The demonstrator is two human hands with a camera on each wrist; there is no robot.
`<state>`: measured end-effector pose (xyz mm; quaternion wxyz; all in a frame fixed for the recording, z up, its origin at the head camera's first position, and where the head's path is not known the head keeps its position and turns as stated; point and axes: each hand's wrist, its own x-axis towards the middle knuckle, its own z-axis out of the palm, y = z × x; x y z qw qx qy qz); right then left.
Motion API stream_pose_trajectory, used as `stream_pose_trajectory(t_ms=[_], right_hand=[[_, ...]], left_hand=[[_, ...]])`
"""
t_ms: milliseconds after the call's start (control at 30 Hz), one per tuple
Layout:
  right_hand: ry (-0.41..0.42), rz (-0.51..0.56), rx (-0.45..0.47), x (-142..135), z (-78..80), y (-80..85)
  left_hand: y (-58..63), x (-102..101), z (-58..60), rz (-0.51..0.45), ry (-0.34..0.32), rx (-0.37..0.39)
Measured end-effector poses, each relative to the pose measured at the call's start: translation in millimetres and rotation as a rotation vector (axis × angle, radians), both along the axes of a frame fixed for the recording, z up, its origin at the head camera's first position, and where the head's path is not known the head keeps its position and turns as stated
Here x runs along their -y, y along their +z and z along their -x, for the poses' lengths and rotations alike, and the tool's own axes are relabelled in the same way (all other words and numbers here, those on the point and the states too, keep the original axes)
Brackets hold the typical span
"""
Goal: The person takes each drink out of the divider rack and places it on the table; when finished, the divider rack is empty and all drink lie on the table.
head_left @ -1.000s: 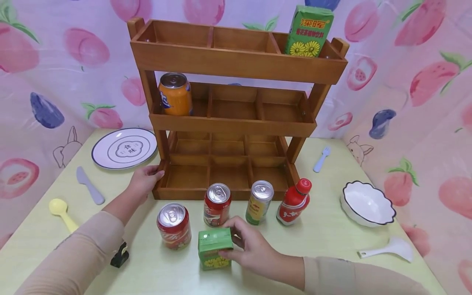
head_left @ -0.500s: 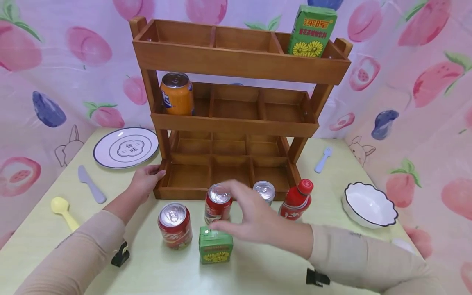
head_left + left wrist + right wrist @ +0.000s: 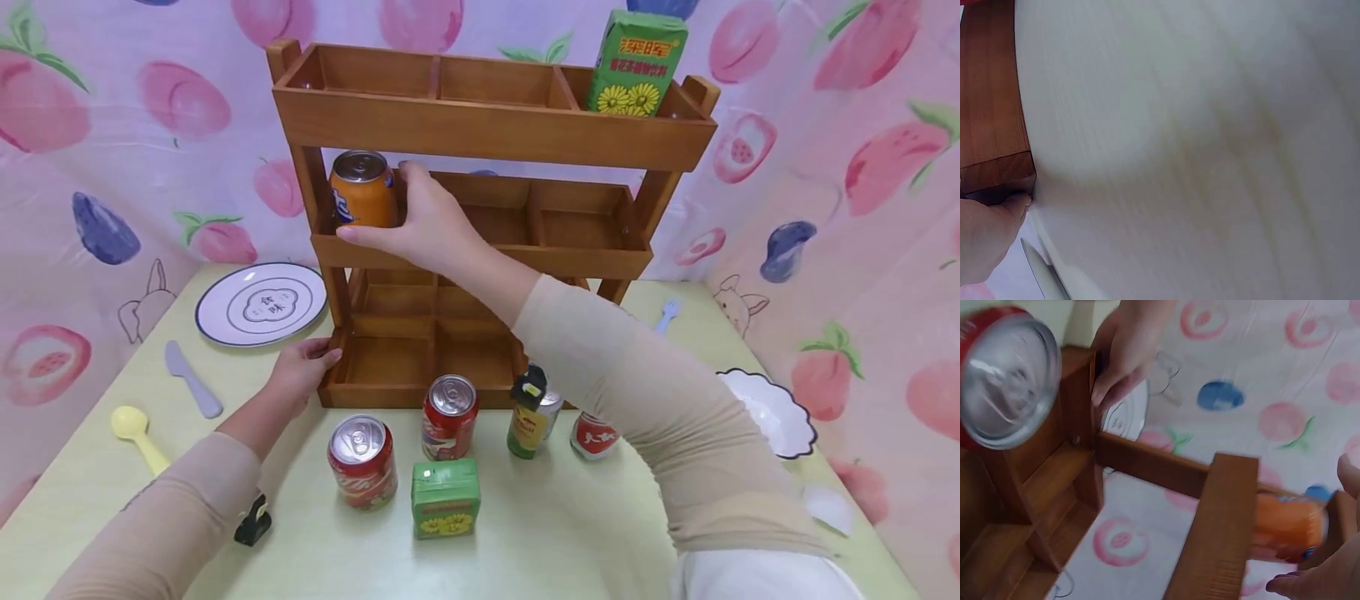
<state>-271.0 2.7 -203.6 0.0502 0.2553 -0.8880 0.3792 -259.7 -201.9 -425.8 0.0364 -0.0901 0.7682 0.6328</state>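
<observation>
My left hand grips the lower left side of a brown three-tier wooden rack. In the right wrist view its fingers and thumb wrap over the side board. My right hand reaches to the middle tier, spread around an orange soda can in the left compartment. Its thumb lies in front of the can, low down, and the fingers are at the can's right side, partly hidden. The right wrist view shows the can with a gap to the parted thumb and fingers. A green drink carton stands upright on the table.
Two red cans, a gold-and-green can and a red bottle stand before the rack, the latter two partly behind my right arm. Another green carton is on the top tier. A plate lies left, a bowl right.
My right hand has let go of the green carton on the table and moved up and forward to the orange can. The left hand stays at the rack.
</observation>
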Motion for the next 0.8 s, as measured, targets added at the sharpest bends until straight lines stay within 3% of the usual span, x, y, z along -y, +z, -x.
stream_pose_trajectory(t_ms=[200, 500, 633, 800], right_hand=[[-0.044, 0.038, 0.043, 23.1, 32.3, -4.9], [-0.086, 0.045, -0.056, 32.3, 41.7, -12.0], [-0.036, 0.090, -0.171, 27.4, 39.1, -21.6], [0.069, 0.062, -0.422, 12.3, 30.8, -28.3]], left_hand=[[1.7, -1.4, -1.4, 0.012, -0.013, -0.008], [1.4, 1.7, 0.0, 0.034, -0.013, -0.017], [1.1, 2.0, 0.4, 0.044, -0.018, -0.012], [2.3, 2.3, 0.3, 0.069, -0.024, -0.007]])
